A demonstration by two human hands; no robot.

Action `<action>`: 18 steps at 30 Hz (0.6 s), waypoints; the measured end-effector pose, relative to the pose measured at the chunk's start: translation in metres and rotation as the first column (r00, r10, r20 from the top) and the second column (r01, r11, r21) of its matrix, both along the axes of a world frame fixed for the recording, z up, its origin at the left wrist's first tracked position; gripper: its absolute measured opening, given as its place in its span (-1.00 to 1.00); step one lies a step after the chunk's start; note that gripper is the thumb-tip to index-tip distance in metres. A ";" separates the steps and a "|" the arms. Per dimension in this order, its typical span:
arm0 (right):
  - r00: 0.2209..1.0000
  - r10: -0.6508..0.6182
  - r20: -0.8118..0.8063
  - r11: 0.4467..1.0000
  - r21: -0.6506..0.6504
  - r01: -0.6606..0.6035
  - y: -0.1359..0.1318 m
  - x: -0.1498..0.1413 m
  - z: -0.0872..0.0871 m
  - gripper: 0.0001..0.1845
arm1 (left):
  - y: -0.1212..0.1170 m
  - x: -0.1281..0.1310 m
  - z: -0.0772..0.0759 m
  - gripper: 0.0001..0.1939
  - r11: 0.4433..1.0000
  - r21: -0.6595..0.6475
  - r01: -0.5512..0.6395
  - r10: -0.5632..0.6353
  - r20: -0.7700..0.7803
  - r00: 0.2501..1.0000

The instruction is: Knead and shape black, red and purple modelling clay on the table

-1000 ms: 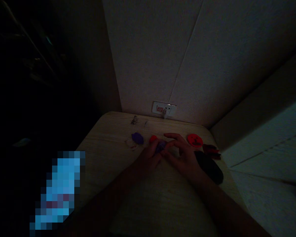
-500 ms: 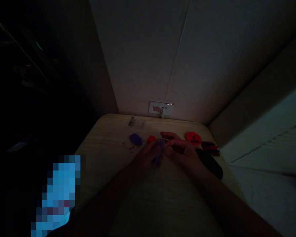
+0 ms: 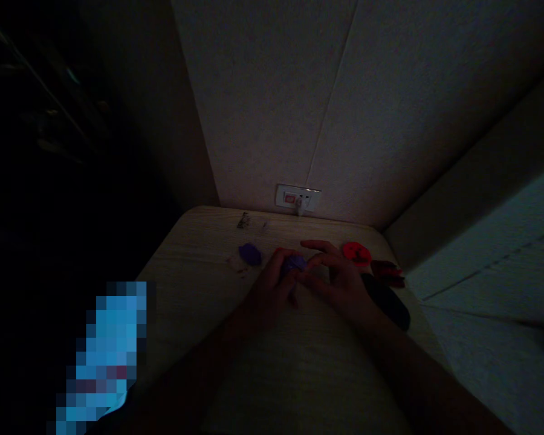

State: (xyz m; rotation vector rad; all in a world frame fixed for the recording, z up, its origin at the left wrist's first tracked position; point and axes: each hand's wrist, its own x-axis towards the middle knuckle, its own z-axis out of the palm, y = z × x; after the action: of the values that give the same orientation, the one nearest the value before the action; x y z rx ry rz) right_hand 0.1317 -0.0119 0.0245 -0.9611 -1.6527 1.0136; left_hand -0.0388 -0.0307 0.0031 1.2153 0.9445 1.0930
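In dim light, my left hand (image 3: pixel 274 281) is closed round a lump of purple modelling clay (image 3: pixel 294 263) above the middle of the wooden tabletop. My right hand (image 3: pixel 338 278) pinches the right edge of the same lump between thumb and index finger, its other fingers raised. Left of my hands lies a flat purple clay piece (image 3: pixel 250 254). Just behind my left fingers a bit of red shows, mostly hidden. Farther right is a round red clay disc (image 3: pixel 356 254) with dark marks on it.
Dark red strips (image 3: pixel 387 273) and a black oval object (image 3: pixel 387 301) lie at the right of the tabletop (image 3: pixel 199 260). A socket plate with a plug (image 3: pixel 298 198) is on the wall behind. A blurred bright blue shape (image 3: pixel 106 347) stands at lower left.
The purple clay, which hung down as a longer piece through my left hand, is now gathered into a rounder lump between my hands. My left fingers have curled round it.
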 end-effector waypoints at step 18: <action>0.977 0.065 -0.205 0.963 -0.242 -0.115 0.003 0.005 -0.002 -0.84 | -0.001 0.003 0.005 -0.64 0.996 0.027 -0.083 0.084 -0.052 0.995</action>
State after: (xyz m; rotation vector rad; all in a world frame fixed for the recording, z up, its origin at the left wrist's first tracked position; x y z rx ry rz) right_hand 0.1363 -0.0085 0.0222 -0.9232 -1.4372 1.3624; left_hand -0.0362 -0.0316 0.0083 1.2401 1.0330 1.1462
